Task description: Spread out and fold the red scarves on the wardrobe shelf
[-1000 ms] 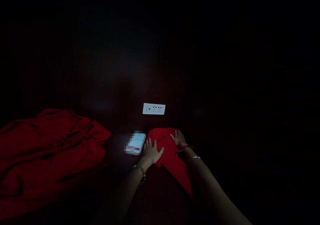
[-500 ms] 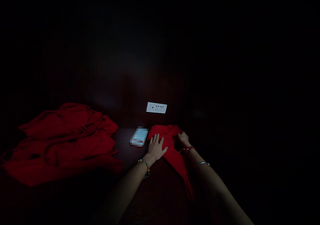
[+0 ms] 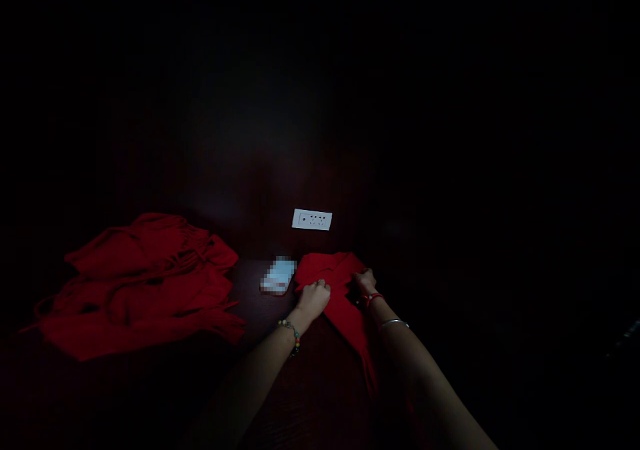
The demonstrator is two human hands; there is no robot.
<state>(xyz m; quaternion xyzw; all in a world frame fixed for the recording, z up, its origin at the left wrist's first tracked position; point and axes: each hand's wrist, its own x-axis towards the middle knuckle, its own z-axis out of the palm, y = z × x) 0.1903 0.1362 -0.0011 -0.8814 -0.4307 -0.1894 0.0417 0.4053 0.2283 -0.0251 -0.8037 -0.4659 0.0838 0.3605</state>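
A red scarf (image 3: 344, 303) lies partly folded on the dark table, its narrow end trailing toward me. My left hand (image 3: 315, 298) rests at the scarf's left edge with its fingers curled down and closed on the fabric; the fingertips are hidden. On the opposite edge, my right hand (image 3: 366, 281) pinches the cloth, and part of its grip is in shadow. Beaded and red bracelets circle my wrists, with a silver bangle on the right forearm.
A heap of red fringed scarves (image 3: 150, 290) covers the left side of the table. Just left of my left hand lies a phone (image 3: 279, 277) with a lit, blurred screen. A white socket plate (image 3: 312, 220) is on the wall behind. The surroundings are very dark.
My left hand was spread flat on the scarf and has now curled its fingers into it. My right hand stays at the right edge, barely shifted. The view has moved slightly.
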